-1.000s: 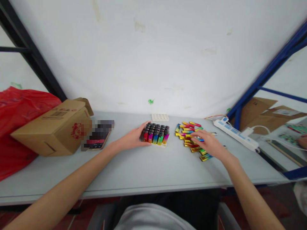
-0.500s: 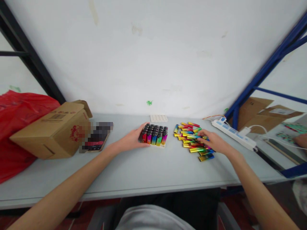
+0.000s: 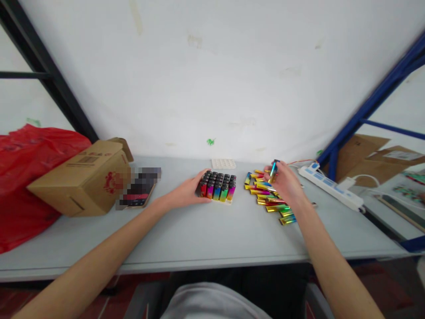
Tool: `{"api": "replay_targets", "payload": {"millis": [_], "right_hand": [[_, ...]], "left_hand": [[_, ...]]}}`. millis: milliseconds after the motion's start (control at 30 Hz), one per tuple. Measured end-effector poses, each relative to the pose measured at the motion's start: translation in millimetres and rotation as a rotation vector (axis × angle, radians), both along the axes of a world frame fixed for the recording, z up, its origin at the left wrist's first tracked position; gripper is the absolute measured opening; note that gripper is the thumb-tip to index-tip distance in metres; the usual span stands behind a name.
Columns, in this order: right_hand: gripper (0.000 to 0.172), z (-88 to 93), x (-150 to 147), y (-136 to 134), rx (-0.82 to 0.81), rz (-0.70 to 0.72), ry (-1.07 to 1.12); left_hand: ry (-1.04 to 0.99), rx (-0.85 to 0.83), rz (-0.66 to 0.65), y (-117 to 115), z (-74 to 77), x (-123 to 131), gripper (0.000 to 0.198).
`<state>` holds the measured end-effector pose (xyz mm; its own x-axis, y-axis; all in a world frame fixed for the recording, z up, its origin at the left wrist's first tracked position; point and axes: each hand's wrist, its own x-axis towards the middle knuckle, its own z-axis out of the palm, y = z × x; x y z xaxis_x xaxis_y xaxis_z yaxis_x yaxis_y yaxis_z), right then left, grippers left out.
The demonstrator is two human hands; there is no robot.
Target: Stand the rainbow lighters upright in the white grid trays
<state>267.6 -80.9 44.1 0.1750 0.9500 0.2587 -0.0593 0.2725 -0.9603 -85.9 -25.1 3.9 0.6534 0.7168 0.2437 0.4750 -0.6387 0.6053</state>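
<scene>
A white tray [image 3: 227,202] packed with upright rainbow-coloured lighters [image 3: 217,184] with black tops stands mid-table. My left hand [image 3: 186,191] lies against the tray's left side, fingers curved round the outer lighters. To the right lies a loose pile of several lighters [image 3: 268,197]. Above that pile, my right hand [image 3: 285,185] is raised and pinches one lighter [image 3: 273,169] upright between its fingertips.
A cardboard box [image 3: 84,179] and a red plastic bag [image 3: 20,177] sit at the left, with a phone [image 3: 138,192] beside the box. An empty white tray [image 3: 222,163] lies by the wall. A power strip [image 3: 332,188] runs along the right, near a blue shelf frame [image 3: 368,104].
My right hand went from lying over the loose pile to lifting one lighter clear of it. My left hand stayed on the tray.
</scene>
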Motion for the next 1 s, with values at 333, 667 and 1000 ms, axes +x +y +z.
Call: {"api": "replay_targets", "payload": {"millis": [333, 667, 1000], "right_hand": [[0.057, -40.9, -71, -10, -0.005, -0.005, -0.508], [0.04, -47.6, -75, -15, 0.056, -0.131, -0.686], [0.04, -49.5, -76, -14, 0.065, -0.129, -0.718]], "left_hand": [[0.012, 0.007, -0.004, -1, 2.0, 1, 0.107], [0.0, 0.0, -0.001, -1, 2.5, 2, 0.106], [0.009, -0.001, -0.002, -1, 3.3, 1, 0.107]]}}
